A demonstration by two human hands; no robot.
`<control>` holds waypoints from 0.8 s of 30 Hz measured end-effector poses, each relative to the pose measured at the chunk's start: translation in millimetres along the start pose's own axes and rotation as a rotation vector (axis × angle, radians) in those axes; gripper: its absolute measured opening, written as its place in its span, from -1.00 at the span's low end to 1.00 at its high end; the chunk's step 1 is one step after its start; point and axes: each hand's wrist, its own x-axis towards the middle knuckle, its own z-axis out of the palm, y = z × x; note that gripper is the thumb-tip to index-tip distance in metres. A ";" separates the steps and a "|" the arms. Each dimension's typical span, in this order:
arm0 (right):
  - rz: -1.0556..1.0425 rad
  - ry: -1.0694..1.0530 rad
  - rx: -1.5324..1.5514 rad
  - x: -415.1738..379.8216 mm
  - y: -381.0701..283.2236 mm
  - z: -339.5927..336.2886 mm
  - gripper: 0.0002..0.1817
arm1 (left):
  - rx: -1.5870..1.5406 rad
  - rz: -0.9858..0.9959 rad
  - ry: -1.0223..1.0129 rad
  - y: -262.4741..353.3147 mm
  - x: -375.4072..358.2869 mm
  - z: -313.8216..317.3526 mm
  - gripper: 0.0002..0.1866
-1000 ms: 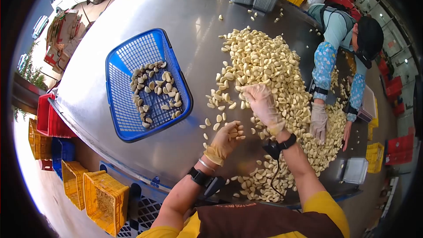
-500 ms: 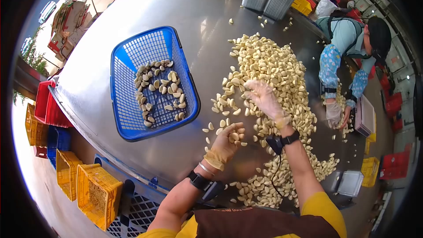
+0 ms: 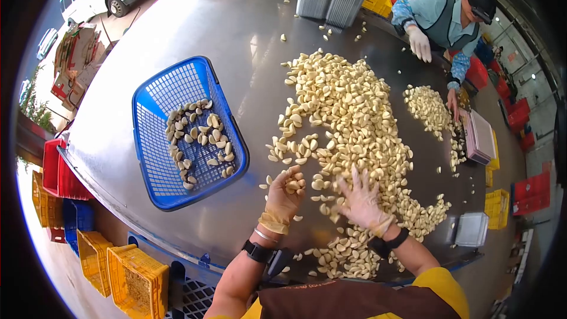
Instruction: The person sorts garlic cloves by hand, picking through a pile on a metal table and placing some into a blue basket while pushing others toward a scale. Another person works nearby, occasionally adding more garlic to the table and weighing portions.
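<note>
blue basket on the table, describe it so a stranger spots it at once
Find the metal table, then look left of its biggest heap of pale cloves. The blue mesh basket, with cloves scattered inside, is the only blue container on that table.

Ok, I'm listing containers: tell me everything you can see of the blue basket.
The basket is blue, apparently plastic, open-topped, with latticed walls and floor and a solid rim. It sits upright on the metal-looking table, left of the clove pile. Garlic cloves lie scattered on its floor, leaving gaps; only they and the table visibly touch it.
</note>
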 end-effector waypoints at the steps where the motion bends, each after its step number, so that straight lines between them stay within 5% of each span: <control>1: -0.078 -0.155 -0.039 -16.8 -3.2 -8.0 -0.06 | 0.009 0.022 -0.001 -0.8 -0.4 -1.4 -0.73; 4: -0.249 -0.392 -0.163 -26.7 -11.3 -57.2 -0.11 | 0.015 0.057 0.017 -1.7 -0.9 0.7 -0.71; 6: -0.166 -0.451 0.264 -4.9 -4.5 -78.3 -0.17 | 0.011 0.067 0.040 -1.6 -1.1 1.7 -0.70; 9: -0.250 0.171 0.396 78.1 16.6 -31.5 -0.15 | 0.043 0.090 0.096 -1.5 0.5 4.2 -0.72; 10: -0.249 0.178 0.397 92.2 7.0 -24.9 -0.15 | 0.048 0.091 0.092 -2.1 1.4 4.2 -0.72; 12: -0.065 0.245 -0.101 119.0 -20.0 -23.1 -0.10 | 0.077 0.117 0.080 1.5 1.8 3.2 -0.72; 16: -0.219 -0.182 -0.056 97.2 -50.2 -51.5 -0.06 | 0.034 0.141 0.149 10.1 -1.0 9.6 -0.72; 18: -0.312 -0.215 0.092 116.3 -42.5 -76.5 -0.33 | 0.058 0.152 0.070 7.3 -6.1 18.4 -0.72; 20: -0.243 0.280 0.240 166.2 -40.7 -81.6 -0.51 | 0.085 0.179 0.132 1.1 -2.3 15.4 -0.72; 21: -0.151 0.300 0.254 195.7 -40.5 -93.0 -0.46 | 0.086 0.171 0.128 1.2 -1.3 12.4 -0.72; 22: -0.217 0.672 0.033 245.9 -25.3 -57.1 -0.37 | 0.089 0.164 0.121 2.2 -1.2 11.5 -0.71; 24: -0.065 0.353 0.102 270.8 -34.5 -57.9 -0.20 | 0.071 0.156 0.108 4.6 -2.7 13.8 -0.70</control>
